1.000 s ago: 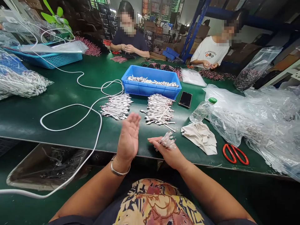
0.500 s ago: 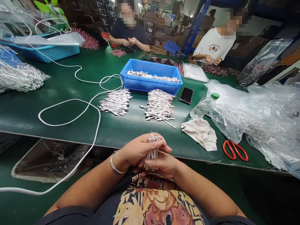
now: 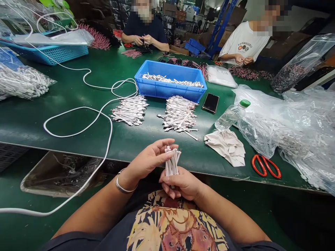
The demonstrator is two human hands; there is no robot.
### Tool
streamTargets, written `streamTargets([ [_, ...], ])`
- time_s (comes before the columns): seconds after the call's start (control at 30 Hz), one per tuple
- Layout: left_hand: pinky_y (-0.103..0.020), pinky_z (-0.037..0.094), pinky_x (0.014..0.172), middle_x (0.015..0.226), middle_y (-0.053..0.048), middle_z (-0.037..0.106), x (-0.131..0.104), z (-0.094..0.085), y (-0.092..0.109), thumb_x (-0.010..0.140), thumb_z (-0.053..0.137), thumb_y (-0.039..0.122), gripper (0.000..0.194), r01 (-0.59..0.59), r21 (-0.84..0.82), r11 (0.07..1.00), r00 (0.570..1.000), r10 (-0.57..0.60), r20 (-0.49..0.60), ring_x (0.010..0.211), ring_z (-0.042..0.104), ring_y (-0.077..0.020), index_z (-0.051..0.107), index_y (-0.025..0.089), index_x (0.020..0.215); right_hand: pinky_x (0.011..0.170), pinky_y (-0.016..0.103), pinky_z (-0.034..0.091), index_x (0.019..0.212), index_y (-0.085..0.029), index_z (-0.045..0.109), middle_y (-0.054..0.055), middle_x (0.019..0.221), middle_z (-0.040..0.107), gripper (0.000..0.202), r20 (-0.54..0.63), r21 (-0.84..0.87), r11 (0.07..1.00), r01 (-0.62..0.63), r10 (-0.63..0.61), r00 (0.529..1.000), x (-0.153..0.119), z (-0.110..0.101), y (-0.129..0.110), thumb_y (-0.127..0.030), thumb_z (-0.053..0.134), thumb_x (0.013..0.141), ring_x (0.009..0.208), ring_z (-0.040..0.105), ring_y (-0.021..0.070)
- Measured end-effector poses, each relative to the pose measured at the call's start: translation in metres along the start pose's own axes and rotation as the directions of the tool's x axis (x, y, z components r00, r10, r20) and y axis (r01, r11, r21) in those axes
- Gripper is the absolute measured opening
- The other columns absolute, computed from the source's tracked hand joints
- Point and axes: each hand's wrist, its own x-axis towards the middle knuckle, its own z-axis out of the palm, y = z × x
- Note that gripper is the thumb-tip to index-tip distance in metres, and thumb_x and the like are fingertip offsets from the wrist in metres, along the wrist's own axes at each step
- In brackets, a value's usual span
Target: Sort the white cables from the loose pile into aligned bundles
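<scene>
A bundle of short white cables [image 3: 172,165] stands upright in front of my body, just off the table's front edge. My right hand [image 3: 181,182] is wrapped round its lower part. My left hand [image 3: 153,157] is at the upper left of the bundle, fingers apart and slightly curved, the thumb against the cables near their tops. Two piles of similar white cables, a left one [image 3: 130,110] and a right one [image 3: 180,114], lie on the green table [image 3: 146,139]. Behind them stands a blue bin [image 3: 170,90] with more white pieces inside.
A phone [image 3: 210,103], a bottle [image 3: 230,116], a cloth [image 3: 226,146] and red-handled scissors [image 3: 266,166] lie to the right, beside plastic bags [image 3: 295,122]. A white cord [image 3: 111,129] loops across the left side. Two people work across the table.
My left hand has loosened from around the bundle and moved slightly up and left, its fingers opening. The cable tops have spread apart a little. The view has shifted slightly.
</scene>
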Motion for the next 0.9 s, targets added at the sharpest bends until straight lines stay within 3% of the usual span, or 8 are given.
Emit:
streamTargets([
  [0.1,-0.035,0.043,0.092,0.116,-0.009,0.062,-0.002,-0.009,0.009,0.08,0.06,0.033,0.033,-0.071,0.159,0.985,0.995,0.081,-0.062,0.104,0.058,-0.0213,0.059,0.019,0.11,0.027,0.013,0.022,0.08,-0.01,0.06,-0.001,0.054,0.058,0.024,-0.006,-0.014,0.999,-0.033,0.033,0.999,-0.002,-0.004,0.0,-0.03,0.069,0.068,0.034,0.048,0.0056],
  [0.2,-0.037,0.038,0.097,0.118,-0.009,0.061,-0.004,-0.016,0.022,0.082,0.056,0.036,0.024,-0.148,0.387,0.91,0.978,0.194,-0.082,0.11,0.055,-0.0232,0.064,0.018,0.096,0.027,0.013,0.021,0.079,-0.01,0.06,-0.001,0.053,0.058,0.023,-0.01,-0.023,0.998,-0.051,0.051,0.999,-0.002,-0.006,0.001,-0.029,0.069,0.068,0.034,0.047,0.0057],
  [0.4,-0.035,0.036,0.098,0.118,-0.007,0.061,-0.006,-0.016,0.039,0.081,0.055,0.036,0.019,-0.22,0.719,0.659,0.974,0.187,0.126,0.116,0.05,-0.0247,0.065,0.02,0.082,0.028,0.014,0.023,0.079,-0.011,0.06,-0.001,0.054,0.058,0.022,-0.037,-0.079,0.995,-0.061,0.058,0.998,-0.002,-0.005,0.003,-0.029,0.067,0.069,0.035,0.048,0.0057],
  [0.57,-0.035,0.034,0.1,0.127,-0.006,0.055,-0.004,-0.022,0.048,0.08,0.056,0.037,0.019,-0.27,0.806,0.526,0.962,0.127,0.24,0.118,0.048,-0.0228,0.064,0.022,0.088,0.029,0.014,0.022,0.079,-0.011,0.059,-0.002,0.054,0.058,0.024,-0.065,-0.124,0.987,-0.098,0.091,0.994,-0.003,-0.006,0.002,-0.031,0.068,0.07,0.033,0.046,0.0046],
  [0.67,-0.035,0.034,0.1,0.129,-0.005,0.053,-0.001,-0.027,0.052,0.077,0.06,0.036,0.022,-0.281,0.804,0.524,0.956,0.077,0.284,0.12,0.046,-0.0235,0.065,0.024,0.095,0.029,0.014,0.023,0.079,-0.01,0.06,-0.002,0.054,0.058,0.024,-0.056,-0.137,0.985,-0.108,0.101,0.993,-0.004,-0.006,0.002,-0.031,0.068,0.069,0.033,0.045,0.0042],
  [0.9,-0.031,0.039,0.091,0.119,-0.006,0.06,0.005,-0.027,0.063,0.077,0.06,0.034,0.016,-0.296,0.778,0.553,0.917,-0.064,0.395,0.109,0.054,-0.0219,0.068,0.022,0.084,0.03,0.016,0.023,0.077,-0.011,0.06,-0.003,0.054,0.057,0.021,0.01,-0.168,0.978,-0.12,0.123,0.992,-0.006,-0.007,0.002,-0.031,0.066,0.071,0.033,0.042,0.0039],
])
